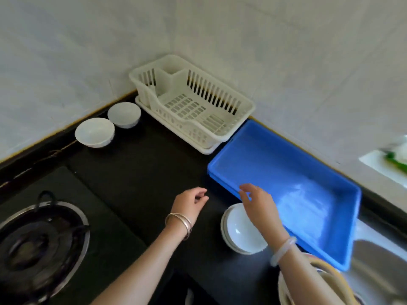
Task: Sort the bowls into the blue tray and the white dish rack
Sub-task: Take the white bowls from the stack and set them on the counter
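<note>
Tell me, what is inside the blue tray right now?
Nothing shows inside the blue tray: only its bare floor with a pale glare. The right hand covers a small bit near its front-left rim.

Black glossy table (143,172). Bears a white slatted plastic dish rack (193,102) at the back corner, a blue rectangular plastic tray (275,168) just beside it, a wide white round bowl (94,132) and a smaller white round bowl (124,114) by the left wall, a stack of white bowls (240,234) beside the tray's near rim.
</note>
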The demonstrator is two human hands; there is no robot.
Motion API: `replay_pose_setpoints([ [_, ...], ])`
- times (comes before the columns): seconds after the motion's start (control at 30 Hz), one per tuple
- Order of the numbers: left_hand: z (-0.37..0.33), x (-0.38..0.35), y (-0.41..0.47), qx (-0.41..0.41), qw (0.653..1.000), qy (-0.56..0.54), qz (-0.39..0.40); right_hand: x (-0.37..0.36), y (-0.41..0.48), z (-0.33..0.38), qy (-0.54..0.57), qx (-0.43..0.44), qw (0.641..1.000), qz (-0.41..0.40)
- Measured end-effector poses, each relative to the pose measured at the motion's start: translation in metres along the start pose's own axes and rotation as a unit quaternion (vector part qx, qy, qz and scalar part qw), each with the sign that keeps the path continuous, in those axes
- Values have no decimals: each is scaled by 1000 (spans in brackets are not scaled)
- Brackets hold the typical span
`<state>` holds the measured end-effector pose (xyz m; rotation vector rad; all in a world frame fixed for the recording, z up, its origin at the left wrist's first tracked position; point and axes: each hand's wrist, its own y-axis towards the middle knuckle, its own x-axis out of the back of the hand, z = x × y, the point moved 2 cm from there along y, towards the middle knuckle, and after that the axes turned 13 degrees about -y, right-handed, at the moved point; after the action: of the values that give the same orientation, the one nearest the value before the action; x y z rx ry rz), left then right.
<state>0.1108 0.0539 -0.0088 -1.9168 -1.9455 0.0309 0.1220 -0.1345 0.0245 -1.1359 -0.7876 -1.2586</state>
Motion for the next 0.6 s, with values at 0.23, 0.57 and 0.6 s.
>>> replay_pose_setpoints([
  [0.23,6,-62,-29,14,993,97,62,-15,-51,-66,-41,-91,995,18],
  [0.57,11,-73,-39,40,996,78,23,-7,-52,-61,-19,-139,990,-7],
  [0.6,11,-73,-40,42,997,65,19,-6,-53,-61,-14,-139,990,-7],
])
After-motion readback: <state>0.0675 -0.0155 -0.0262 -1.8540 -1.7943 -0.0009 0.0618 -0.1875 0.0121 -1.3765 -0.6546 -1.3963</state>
